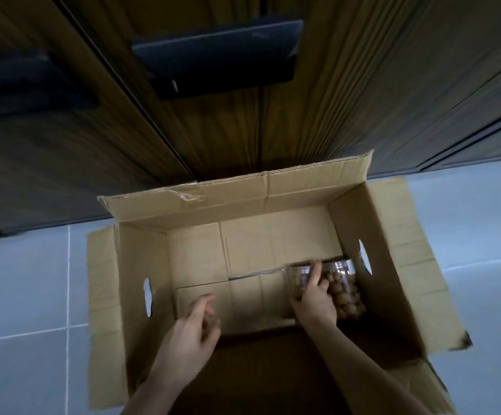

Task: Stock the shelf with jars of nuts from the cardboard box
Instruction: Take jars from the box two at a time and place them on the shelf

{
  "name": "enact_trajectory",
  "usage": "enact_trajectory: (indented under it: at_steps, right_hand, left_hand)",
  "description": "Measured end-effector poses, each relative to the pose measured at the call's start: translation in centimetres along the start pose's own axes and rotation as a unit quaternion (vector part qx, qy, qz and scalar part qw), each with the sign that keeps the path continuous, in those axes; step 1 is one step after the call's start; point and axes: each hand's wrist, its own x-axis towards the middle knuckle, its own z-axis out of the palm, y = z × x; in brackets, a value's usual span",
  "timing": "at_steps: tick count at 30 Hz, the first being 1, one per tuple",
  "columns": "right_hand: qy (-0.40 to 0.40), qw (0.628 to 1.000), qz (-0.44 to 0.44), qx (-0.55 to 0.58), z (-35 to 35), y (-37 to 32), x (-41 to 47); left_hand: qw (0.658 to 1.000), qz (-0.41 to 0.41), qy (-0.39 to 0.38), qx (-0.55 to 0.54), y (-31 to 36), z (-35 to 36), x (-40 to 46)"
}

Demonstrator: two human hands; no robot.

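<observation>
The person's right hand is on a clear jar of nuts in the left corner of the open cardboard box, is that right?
Not quite. In the head view the right hand is on a clear plastic jar of nuts, but it sits in the right corner of the open brown cardboard box, not the left.

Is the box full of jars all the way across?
No, the cardboard box shows mostly bare bottom, with only two jars of nuts in its right corner, where the right hand grips one.

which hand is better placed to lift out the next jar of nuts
Right. The right hand already wraps the left jar at the cardboard box's right side; the left hand hovers apart over bare bottom.
</observation>
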Motion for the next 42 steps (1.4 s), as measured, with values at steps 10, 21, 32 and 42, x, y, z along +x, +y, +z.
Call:
enact_trajectory:
  at_steps: [10, 21, 32, 42]
  right_hand:
    - [0.071, 0.981, -0.155, 0.092, -14.5, 2.9, -9.1]
    - [0.241, 0.958, -0.062, 0.142, -23.4, 13.2, -4.6]
    - [0.234, 0.961, -0.049, 0.141, -19.9, 15.3, -1.7]
    - [0.229, 0.96, -0.03, 0.157, -30.9, 11.3, -22.1]
  left_hand:
    - [0.994, 0.108, 0.005, -0.017, 10.0, -0.1, -1.9]
    - [0.993, 0.069, -0.078, -0.049, 18.7, 11.0, 7.6]
    - [0.975, 0.011, -0.06, -0.214, 18.6, 15.2, 11.2]
    - [0.989, 0.094, -0.03, -0.113, 25.2, -5.7, -4.8]
